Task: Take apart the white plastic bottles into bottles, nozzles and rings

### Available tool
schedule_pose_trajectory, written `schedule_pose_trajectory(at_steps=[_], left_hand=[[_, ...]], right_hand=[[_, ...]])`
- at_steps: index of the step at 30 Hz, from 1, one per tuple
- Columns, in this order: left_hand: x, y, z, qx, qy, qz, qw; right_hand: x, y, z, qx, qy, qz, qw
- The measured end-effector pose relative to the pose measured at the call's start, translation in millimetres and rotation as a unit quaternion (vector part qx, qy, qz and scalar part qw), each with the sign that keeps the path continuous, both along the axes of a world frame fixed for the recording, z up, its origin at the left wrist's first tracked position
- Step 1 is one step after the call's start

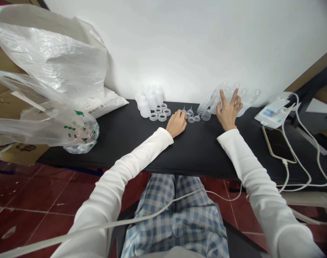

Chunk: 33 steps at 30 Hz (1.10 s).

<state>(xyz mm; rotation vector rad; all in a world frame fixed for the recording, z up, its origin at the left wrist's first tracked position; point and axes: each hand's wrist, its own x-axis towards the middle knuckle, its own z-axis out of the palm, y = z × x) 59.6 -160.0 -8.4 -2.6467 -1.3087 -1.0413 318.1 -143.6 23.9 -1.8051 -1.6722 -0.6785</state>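
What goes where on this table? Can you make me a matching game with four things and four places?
Things:
1. left hand
2. right hand
3. phone
4. white plastic bottles

Places:
A. behind the clear rings
B. spread against the clear plastic funnels
C. on the right of the black table, with a white cable
D. beside the small clear pieces

Pairs: 1-D, 2-B, 3-C, 4-A

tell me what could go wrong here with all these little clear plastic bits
The right hand is pressed against the clear plastic funnels, so they could tip or slide. The left hand is right beside the tiny clear pieces, and one nudge might scatter them across the black table.
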Motion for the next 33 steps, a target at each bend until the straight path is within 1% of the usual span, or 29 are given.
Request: schedule_pose_trajectory(at_steps=[4, 6, 11, 15, 17, 20, 23, 26, 27, 30, 32, 33], left_hand=[[-3.7, 0.0, -1.4, -0.016, -0.003, -0.005, 1.000], [-6.1, -0.3, -2.2, -0.028, -0.009, -0.011, 1.000], [-12.1, -3.1, -3.5, -0.067, -0.046, -0.010, 0.997], [-13.9, -4.1, -4.2, -0.087, -0.072, -0.014, 0.993], [-13.8, -3.2, -5.4, -0.090, -0.088, -0.025, 0.992], [-13.7, -0.9, -8.2, -0.085, -0.109, -0.045, 0.989], [-14.4, 0.1, -9.9, -0.075, -0.125, -0.069, 0.987], [-14.4, -2.1, -8.1, -0.060, -0.132, -0.117, 0.982], [-14.0, -3.4, -6.8, -0.052, -0.130, -0.141, 0.980], [-11.3, -6.8, -3.9, -0.014, -0.121, -0.203, 0.972], [-9.7, -7.3, -4.6, 0.005, -0.122, -0.206, 0.971], [-9.3, -6.8, -6.0, 0.007, -0.126, -0.196, 0.973]], right_hand=[[2.0, 4.3, -3.7, -0.035, -0.013, -0.005, 0.999], [2.8, 6.3, -6.3, -0.030, -0.012, -0.005, 0.999], [5.9, 8.6, -11.2, 0.024, 0.043, 0.006, 0.999], [12.4, 5.0, -7.3, 0.073, 0.093, 0.022, 0.993], [17.1, 1.0, -2.8, 0.110, 0.106, 0.031, 0.988], [24.2, -3.4, 3.0, 0.164, 0.115, 0.026, 0.979], [26.0, -1.6, 2.0, 0.195, 0.121, 0.024, 0.973], [11.9, 2.7, -7.4, 0.218, 0.140, 0.054, 0.964], [2.4, 2.6, -11.7, 0.209, 0.143, 0.068, 0.965], [-37.7, -6.1, -24.0, 0.141, 0.176, 0.130, 0.966], [-66.1, -16.4, -28.5, 0.089, 0.236, 0.201, 0.946], [-77.8, -21.2, -29.2, 0.078, 0.276, 0.235, 0.929]])
